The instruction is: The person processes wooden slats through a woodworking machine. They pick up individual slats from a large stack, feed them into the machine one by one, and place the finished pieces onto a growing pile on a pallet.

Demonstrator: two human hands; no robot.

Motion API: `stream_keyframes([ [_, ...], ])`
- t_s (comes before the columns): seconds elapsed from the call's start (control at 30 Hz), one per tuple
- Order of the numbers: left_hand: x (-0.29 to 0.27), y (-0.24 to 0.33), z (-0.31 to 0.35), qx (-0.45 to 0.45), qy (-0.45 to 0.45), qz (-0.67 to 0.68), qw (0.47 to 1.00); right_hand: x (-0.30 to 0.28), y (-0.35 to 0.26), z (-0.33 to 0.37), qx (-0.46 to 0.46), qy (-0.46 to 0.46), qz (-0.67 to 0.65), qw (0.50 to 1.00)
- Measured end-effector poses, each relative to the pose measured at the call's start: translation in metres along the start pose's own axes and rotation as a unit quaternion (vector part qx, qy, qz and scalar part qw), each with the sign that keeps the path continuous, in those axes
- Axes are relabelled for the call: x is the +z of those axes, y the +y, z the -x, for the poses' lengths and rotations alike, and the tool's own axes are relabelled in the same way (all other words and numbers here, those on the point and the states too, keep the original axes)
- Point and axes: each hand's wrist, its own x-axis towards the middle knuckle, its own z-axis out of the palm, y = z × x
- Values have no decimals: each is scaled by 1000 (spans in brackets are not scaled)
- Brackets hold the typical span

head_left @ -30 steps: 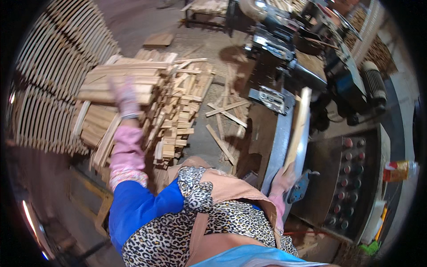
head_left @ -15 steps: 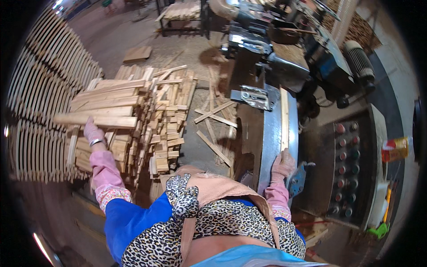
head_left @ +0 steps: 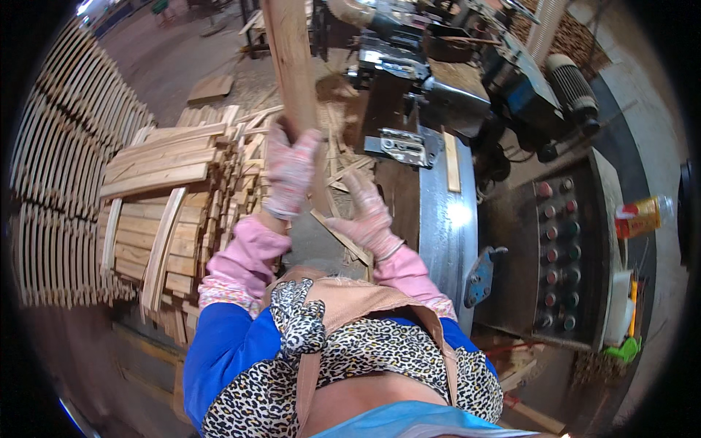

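Note:
My left hand point(head_left: 290, 171), in a pinkish knit glove, is closed around a long wooden board point(head_left: 290, 66) and holds it up in front of me, its far end rising past the top of the picture. To the right of the board's lower end, my right hand point(head_left: 365, 212), gloved alike, has its fingers apart with nothing in it. Another wooden strip point(head_left: 452, 162) lies on the metal bed point(head_left: 445, 237) of the woodworking machine, its far end at the machine's head.
Stacked boards point(head_left: 157, 179) stand at the left, beside tall racks of slats point(head_left: 66, 175). Loose offcuts lie on the floor in the middle. The machine head point(head_left: 401, 146) is ahead right; a control panel point(head_left: 558, 252) with several buttons stands right, a plastic bottle point(head_left: 642, 217) on it.
My left hand has lifted a board off the stack and swung it right and upright. My right hand has left the strip, which has moved farther into the machine, and come toward the board.

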Motion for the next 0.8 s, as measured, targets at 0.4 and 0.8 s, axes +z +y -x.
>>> stream_keyframes([
  [0.4,-36,-149,111,-367,-188,-65,908,-139,46,311,501,19,256,826],
  [0.8,-56,-99,27,-125,63,-43,989,-105,220,110,283,157,371,870],
])
